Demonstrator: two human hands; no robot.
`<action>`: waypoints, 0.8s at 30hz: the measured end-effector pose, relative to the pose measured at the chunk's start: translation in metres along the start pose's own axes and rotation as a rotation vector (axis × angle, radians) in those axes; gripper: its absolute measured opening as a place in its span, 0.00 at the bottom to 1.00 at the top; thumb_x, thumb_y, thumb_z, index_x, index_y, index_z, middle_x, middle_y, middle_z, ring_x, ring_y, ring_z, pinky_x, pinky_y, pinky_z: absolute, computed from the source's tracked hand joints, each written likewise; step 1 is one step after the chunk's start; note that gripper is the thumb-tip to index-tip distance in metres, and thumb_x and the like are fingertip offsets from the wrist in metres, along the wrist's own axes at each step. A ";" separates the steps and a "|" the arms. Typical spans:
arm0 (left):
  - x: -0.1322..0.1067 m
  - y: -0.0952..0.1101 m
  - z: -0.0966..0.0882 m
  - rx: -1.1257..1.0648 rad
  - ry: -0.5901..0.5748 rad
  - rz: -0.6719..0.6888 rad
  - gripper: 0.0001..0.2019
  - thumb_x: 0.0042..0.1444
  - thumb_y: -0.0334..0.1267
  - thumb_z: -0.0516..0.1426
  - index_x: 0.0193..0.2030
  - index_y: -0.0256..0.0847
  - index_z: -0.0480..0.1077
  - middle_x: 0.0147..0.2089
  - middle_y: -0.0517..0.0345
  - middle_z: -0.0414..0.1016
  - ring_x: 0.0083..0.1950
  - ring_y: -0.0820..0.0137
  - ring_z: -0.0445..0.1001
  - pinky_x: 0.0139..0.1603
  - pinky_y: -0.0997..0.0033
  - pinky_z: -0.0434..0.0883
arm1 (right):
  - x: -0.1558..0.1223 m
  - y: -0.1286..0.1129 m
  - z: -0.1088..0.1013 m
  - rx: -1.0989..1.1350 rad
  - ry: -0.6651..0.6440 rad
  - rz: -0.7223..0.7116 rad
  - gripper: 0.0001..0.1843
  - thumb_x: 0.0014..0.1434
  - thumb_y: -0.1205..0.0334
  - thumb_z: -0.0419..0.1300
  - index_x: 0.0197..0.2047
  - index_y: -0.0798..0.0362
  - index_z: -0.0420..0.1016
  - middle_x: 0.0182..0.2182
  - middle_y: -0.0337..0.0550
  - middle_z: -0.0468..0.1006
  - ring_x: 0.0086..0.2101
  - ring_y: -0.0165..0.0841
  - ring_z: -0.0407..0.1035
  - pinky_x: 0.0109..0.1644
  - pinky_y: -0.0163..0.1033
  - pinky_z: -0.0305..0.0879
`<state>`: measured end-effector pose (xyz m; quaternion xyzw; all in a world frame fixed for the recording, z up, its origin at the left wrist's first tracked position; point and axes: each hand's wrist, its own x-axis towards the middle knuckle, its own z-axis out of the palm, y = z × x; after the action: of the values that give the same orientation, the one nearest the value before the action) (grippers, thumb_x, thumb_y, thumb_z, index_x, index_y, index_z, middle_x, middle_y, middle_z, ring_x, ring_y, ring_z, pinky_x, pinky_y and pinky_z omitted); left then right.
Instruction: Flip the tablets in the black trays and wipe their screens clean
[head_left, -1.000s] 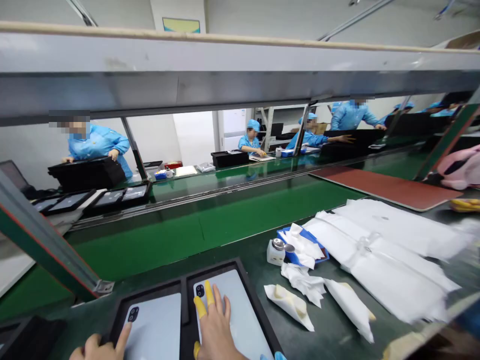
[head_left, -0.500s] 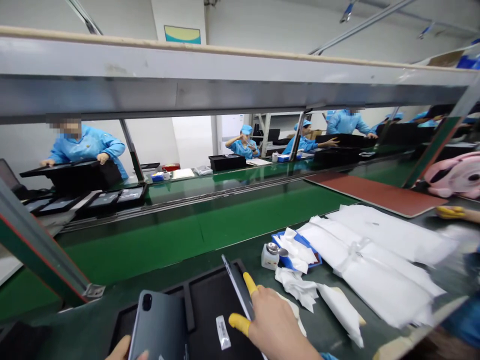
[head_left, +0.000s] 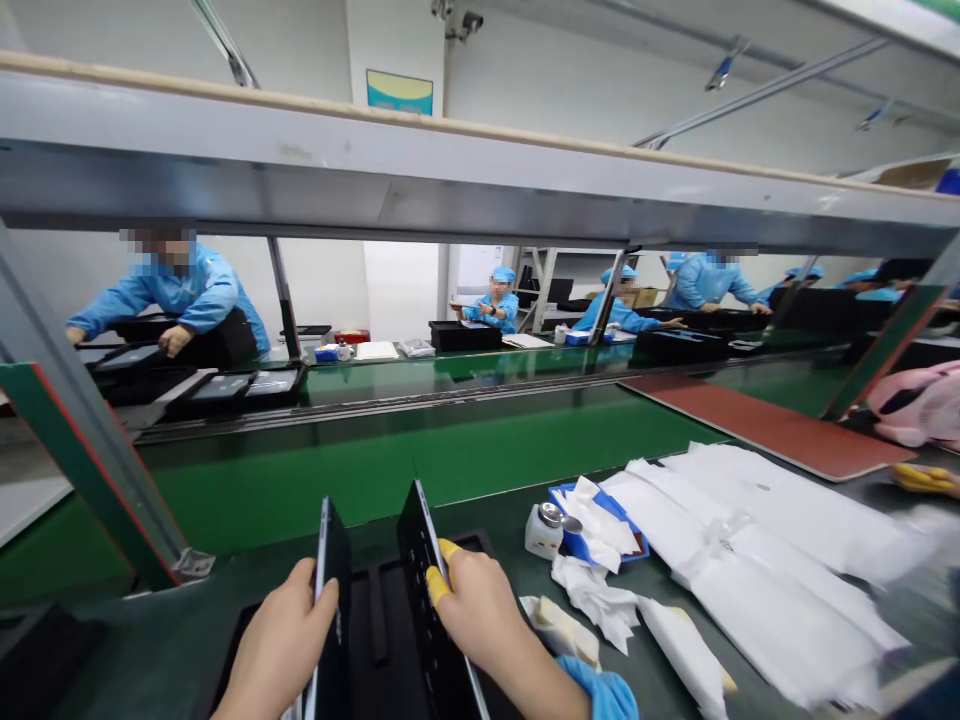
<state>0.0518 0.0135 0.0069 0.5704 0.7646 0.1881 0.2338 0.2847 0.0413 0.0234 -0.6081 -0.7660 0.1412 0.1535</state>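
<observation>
Both slim dark phones are now lifted upright off the black foam tray (head_left: 379,625): left hand (head_left: 281,640) grips one phone (head_left: 330,600), right hand (head_left: 480,620) the other (head_left: 424,570). Best to hold them by the edges.

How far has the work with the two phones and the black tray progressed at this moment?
Both phones are out of the black tray, whose two compartments look bare. The left hand holds one phone on edge; the right hand holds the other phone likewise. Neither is set down yet; the white bags lie untouched.
</observation>
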 end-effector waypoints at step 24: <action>-0.045 0.015 0.017 0.188 0.326 -0.003 0.33 0.63 0.51 0.37 0.66 0.29 0.58 0.39 0.38 0.78 0.45 0.47 0.76 0.46 0.52 0.66 | -0.012 0.010 0.017 0.145 0.276 -0.067 0.20 0.66 0.58 0.45 0.43 0.54 0.77 0.33 0.50 0.79 0.35 0.40 0.74 0.40 0.40 0.66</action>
<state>0.0839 -0.0253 0.0080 0.5507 0.8073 0.2055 0.0530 0.2893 0.0315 0.0036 -0.5833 -0.7452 0.1059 0.3054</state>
